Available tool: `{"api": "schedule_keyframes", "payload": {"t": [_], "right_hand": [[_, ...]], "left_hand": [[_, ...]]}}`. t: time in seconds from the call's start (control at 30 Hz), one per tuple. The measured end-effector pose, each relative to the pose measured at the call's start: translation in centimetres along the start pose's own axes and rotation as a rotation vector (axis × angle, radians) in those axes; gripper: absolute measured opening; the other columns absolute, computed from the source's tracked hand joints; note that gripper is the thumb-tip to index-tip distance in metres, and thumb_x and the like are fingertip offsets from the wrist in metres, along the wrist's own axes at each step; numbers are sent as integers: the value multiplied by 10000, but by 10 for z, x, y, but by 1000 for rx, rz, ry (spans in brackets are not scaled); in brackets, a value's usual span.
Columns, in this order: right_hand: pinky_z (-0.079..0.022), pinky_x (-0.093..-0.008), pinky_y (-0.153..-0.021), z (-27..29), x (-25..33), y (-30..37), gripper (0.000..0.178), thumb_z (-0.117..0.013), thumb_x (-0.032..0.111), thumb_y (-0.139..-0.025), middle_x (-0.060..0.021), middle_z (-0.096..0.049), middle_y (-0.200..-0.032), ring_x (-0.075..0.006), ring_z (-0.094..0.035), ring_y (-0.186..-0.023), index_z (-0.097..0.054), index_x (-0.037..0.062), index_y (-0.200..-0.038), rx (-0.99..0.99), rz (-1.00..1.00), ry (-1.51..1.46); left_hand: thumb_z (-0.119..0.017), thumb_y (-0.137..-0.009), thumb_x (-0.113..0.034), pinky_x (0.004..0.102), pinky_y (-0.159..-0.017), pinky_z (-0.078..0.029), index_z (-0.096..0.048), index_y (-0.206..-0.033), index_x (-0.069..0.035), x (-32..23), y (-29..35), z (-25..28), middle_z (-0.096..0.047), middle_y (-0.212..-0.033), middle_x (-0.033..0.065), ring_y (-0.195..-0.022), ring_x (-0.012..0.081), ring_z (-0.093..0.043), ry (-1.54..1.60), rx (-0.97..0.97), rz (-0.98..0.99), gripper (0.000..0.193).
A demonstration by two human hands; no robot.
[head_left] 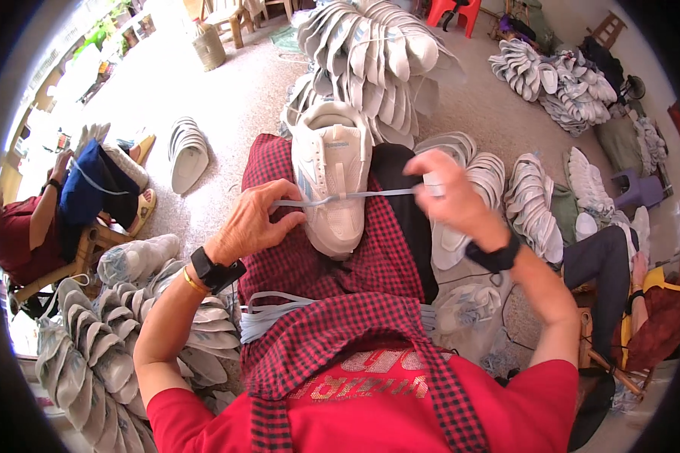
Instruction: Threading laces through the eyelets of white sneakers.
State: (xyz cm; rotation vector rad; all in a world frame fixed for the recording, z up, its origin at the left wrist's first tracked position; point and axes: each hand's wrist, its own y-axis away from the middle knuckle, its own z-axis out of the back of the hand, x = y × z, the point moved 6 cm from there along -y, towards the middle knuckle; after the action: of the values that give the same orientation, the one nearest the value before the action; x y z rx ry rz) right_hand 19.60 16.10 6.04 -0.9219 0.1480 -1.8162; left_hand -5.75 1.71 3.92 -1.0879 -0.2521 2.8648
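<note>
A pale sneaker upper [329, 162] lies across my lap on a red-and-black checked apron [279, 170], with its rounded toe pointing toward me. A flat light-blue shoelace [385, 193] is stretched crosswise over its front, passing through the lowest part of the lacing. At the left side of the upper, my left hand [258, 217] pinches one length of the lace between thumb and fingers. My right hand [455, 198], slightly blurred, is closed on the other length, right of the upper. More light-blue laces [268, 321] lie bundled at my waist.
Stacked uppers [381, 45] rise just ahead; further rows [533, 204] stand right and a large pile [91, 355] lower left. One small stack [187, 155] is on the floor. Seated people [41, 219] are at both sides. A red stool [453, 13] stands far back.
</note>
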Motion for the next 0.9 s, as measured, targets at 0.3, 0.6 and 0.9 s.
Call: {"api": "schedule_keyframes", "payload": {"t": [0.3, 0.6, 0.9], "right_hand": [[-489, -382, -659, -63, -17, -71, 299, -723, 225, -849, -132, -608, -706, -252, -601, -660, -547, -14, -820, 33, -82, -183], [-502, -363, -690, -73, -14, -55, 272, -681, 230, -882, -114, -603, -724, -239, -617, -686, -556, -10, -894, 75, -149, -212], [-489, -434, -557, -56, 15, -22, 143, -632, 151, -900, -136, -587, -761, -348, -630, -694, -539, 58, -957, 134, 218, 283]], "left_hand": [[-663, -913, -267, 343, -573, -424, -313, -1509, -29, -17, -56, -2, -516, -658, 98, -593, 164, -508, -115, -168, 23, 731], [-613, -918, -316, 355, -556, -427, -358, -1458, 54, 11, -73, 2, -546, -627, 136, -567, 182, -523, 3, -140, 24, 703], [-732, -823, -203, 377, -633, -504, -644, -1069, -53, -9, -14, 25, -628, -808, 124, -711, 288, -636, -276, -224, -344, 301]]}}
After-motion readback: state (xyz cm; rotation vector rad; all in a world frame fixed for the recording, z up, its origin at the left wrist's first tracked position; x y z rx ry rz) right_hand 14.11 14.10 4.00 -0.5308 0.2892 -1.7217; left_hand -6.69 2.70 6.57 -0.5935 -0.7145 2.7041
